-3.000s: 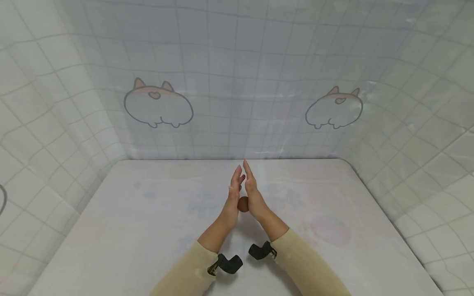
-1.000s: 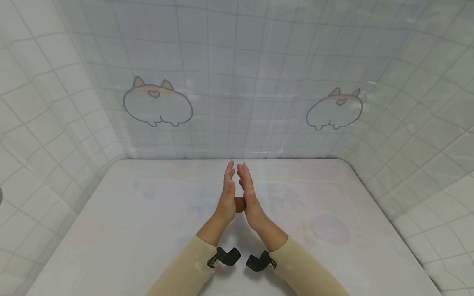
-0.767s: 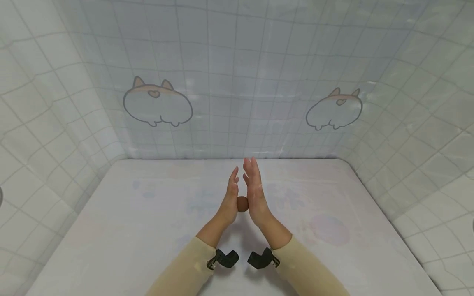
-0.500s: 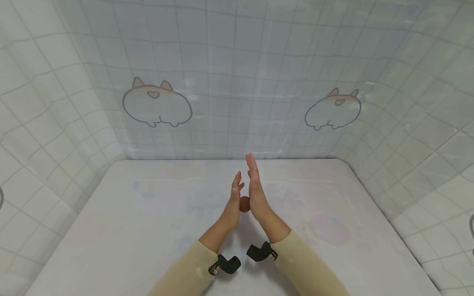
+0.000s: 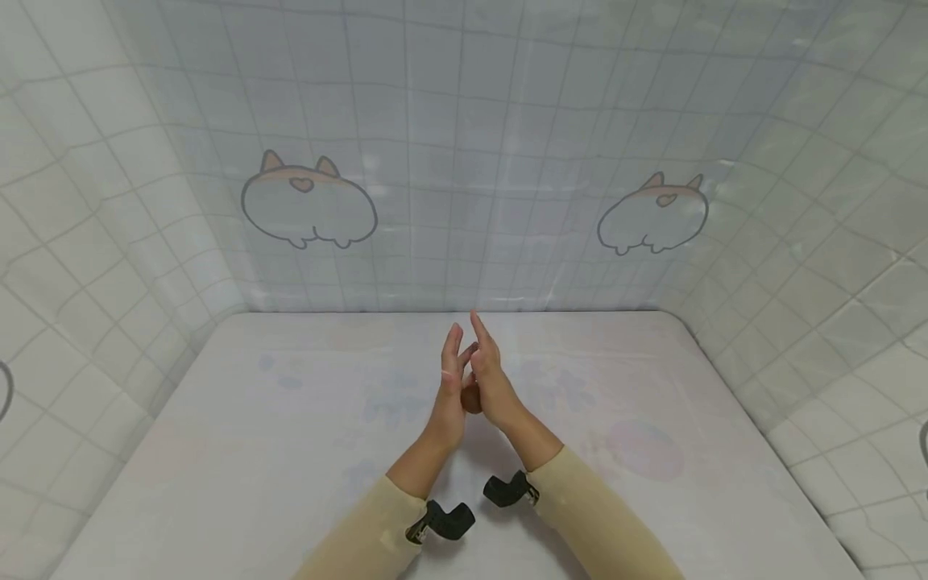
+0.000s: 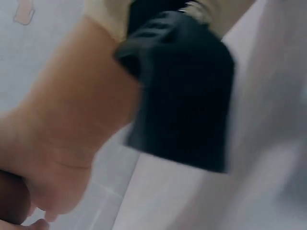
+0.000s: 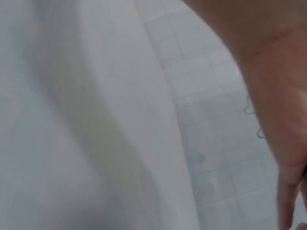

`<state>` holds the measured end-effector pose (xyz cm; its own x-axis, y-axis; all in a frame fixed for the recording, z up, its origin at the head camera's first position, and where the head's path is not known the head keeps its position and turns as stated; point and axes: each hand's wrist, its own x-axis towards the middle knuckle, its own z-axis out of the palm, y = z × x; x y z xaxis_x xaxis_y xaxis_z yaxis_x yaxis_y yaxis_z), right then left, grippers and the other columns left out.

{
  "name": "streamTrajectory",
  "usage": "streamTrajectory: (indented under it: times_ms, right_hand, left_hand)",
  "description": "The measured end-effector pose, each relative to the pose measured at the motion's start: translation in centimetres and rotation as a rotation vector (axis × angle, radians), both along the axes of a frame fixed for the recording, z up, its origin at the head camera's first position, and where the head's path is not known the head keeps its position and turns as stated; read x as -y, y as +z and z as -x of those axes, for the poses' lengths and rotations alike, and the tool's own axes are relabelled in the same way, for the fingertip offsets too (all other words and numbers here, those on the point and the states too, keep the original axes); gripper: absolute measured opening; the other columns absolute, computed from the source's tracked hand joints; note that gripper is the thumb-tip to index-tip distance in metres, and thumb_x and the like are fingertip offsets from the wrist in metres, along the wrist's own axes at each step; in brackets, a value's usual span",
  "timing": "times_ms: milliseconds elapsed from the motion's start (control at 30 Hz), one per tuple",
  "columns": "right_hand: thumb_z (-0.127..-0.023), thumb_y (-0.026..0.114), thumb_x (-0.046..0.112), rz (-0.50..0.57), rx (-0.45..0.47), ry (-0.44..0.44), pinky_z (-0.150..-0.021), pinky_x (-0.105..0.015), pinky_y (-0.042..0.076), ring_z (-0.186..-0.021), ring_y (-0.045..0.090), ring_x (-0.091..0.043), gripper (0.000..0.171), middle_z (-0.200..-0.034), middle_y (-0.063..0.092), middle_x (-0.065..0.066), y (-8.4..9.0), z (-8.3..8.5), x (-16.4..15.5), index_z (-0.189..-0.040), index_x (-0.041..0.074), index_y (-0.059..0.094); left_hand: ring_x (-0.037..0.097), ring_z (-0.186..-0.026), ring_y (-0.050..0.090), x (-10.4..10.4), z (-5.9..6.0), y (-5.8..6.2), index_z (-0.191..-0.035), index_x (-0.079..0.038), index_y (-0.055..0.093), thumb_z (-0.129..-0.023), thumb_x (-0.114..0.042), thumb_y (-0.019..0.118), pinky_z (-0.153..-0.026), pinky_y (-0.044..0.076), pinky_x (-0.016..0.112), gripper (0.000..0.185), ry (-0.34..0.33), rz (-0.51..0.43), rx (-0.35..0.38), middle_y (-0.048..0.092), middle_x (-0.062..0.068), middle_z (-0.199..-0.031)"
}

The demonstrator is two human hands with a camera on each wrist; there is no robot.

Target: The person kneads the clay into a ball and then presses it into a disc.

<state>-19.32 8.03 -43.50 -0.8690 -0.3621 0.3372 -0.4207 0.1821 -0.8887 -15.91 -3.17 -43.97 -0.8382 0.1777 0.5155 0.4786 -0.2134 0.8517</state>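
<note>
The left hand [image 5: 449, 395] stands on edge above the white table [image 5: 217, 451], fingers straight and pointing to 12 o'clock, its palm pressed against a small brown ball [image 5: 470, 400]. The ball is round, smooth, reddish-brown and mostly hidden; only a sliver shows between the two palms. At its 3 o'clock the right hand [image 5: 493, 387] presses back, fingers straight, fingertips crossing the left's.

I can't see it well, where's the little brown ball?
In the head view the ball sits mid-frame above the table, pressed between the left hand and the right hand.
</note>
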Motion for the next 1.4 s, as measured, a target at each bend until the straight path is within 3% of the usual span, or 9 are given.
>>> streamTrajectory:
  times_ms: [100, 200, 367, 467, 633, 767, 1000, 1233, 1400]
  right_hand:
    - [-0.092, 0.013, 0.082, -0.059, -0.056, 0.035, -0.111, -0.068, 0.018, -0.151, 0.008, -0.028, 0.088, -0.167, 0.001, -0.001, -0.8, -0.3, 0.1, -0.162, 0.030, 0.003]
    - [-0.097, 0.010, 0.075, -0.086, -0.117, 0.064, -0.110, -0.069, 0.018, -0.150, 0.010, -0.032, 0.084, -0.167, 0.002, -0.004, -1.6, -0.8, 0.3, -0.163, 0.023, 0.002]
    - [-0.101, 0.006, 0.068, -0.003, -0.191, 0.128, -0.113, -0.067, 0.015, -0.150, 0.009, -0.036, 0.082, -0.167, 0.001, -0.012, -2.6, -1.9, 0.7, -0.162, 0.014, -0.004]
    - [-0.102, 0.007, 0.066, 0.061, -0.235, 0.174, -0.119, -0.057, 0.011, -0.152, 0.004, -0.032, 0.082, -0.167, 0.002, -0.012, -2.6, -2.5, 0.9, -0.160, 0.011, -0.009]
    - [-0.102, 0.008, 0.066, 0.129, -0.300, 0.213, -0.121, -0.036, 0.008, -0.153, 0.003, -0.029, 0.081, -0.167, 0.002, -0.012, -2.2, -3.2, 0.9, -0.160, 0.012, -0.013]
    - [-0.103, 0.006, 0.063, 0.142, -0.352, 0.201, -0.121, -0.038, 0.006, -0.153, 0.001, -0.031, 0.081, -0.165, 0.002, -0.022, -1.4, -3.3, 0.5, -0.159, 0.009, -0.014]
    - [-0.100, 0.007, 0.069, 0.121, -0.297, 0.103, -0.112, -0.070, 0.004, -0.153, 0.000, -0.032, 0.084, -0.166, 0.001, -0.020, -0.1, -3.2, -0.2, -0.161, 0.013, -0.010]
    - [-0.098, 0.007, 0.074, 0.158, -0.200, 0.026, -0.114, -0.067, 0.005, -0.153, 0.004, -0.028, 0.084, -0.167, 0.005, -0.011, 0.1, -2.1, -0.9, -0.162, 0.021, -0.007]
    - [-0.098, 0.009, 0.073, 0.208, -0.097, 0.018, -0.117, -0.061, 0.006, -0.153, 0.004, -0.022, 0.080, -0.167, 0.006, 0.000, 0.0, -1.2, -1.1, -0.162, 0.026, -0.005]
  left_hand:
    - [0.038, -0.150, 0.015, 0.3, 0.3, 0.2, -0.161, -0.013, -0.006, -0.095, -0.078, 0.014, -0.115, 0.018, 0.063, 0.095, 0.048, -0.027, -0.048, -0.004, 0.010, -0.167]
    - [0.037, -0.151, 0.013, 0.7, 0.6, 0.3, -0.161, -0.012, -0.005, -0.095, -0.079, 0.015, -0.117, 0.010, 0.061, 0.096, 0.077, -0.036, -0.070, -0.004, 0.008, -0.167]
    - [0.033, -0.151, 0.011, 1.3, 1.1, 0.6, -0.161, -0.016, -0.003, -0.093, -0.081, 0.012, -0.115, 0.006, 0.066, 0.096, 0.131, 0.034, -0.067, 0.002, 0.006, -0.167]
    - [0.031, -0.152, 0.011, 1.7, 1.4, 0.7, -0.162, -0.018, 0.000, -0.092, -0.082, 0.012, -0.111, 0.008, 0.072, 0.095, 0.160, 0.086, -0.042, 0.007, 0.007, -0.166]
    - [0.032, -0.152, 0.010, 1.9, 1.7, 0.1, -0.162, -0.021, 0.001, -0.094, -0.080, 0.014, -0.110, 0.008, 0.073, 0.091, 0.109, 0.142, 0.021, 0.007, 0.008, -0.166]
    - [0.031, -0.152, 0.005, 1.6, 1.7, -0.7, -0.162, -0.022, 0.001, -0.096, -0.077, 0.012, -0.112, 0.007, 0.070, 0.087, 0.066, 0.229, 0.046, 0.001, 0.003, -0.168]
    - [0.033, -0.152, 0.006, 0.6, 0.8, -1.6, -0.162, -0.021, -0.002, -0.095, -0.077, 0.007, -0.110, 0.011, 0.073, 0.087, 0.009, 0.317, 0.094, -0.001, 0.003, -0.168]
    - [0.039, -0.151, 0.008, -0.1, -0.6, -1.5, -0.162, -0.019, 0.000, -0.098, -0.072, 0.004, -0.111, 0.011, 0.072, 0.084, -0.072, 0.239, 0.111, -0.002, 0.007, -0.168]
    - [0.040, -0.151, 0.008, -0.4, -1.2, -1.0, -0.162, -0.014, -0.001, -0.100, -0.070, 0.006, -0.115, 0.006, 0.066, 0.083, -0.101, 0.170, 0.034, -0.003, 0.009, -0.167]
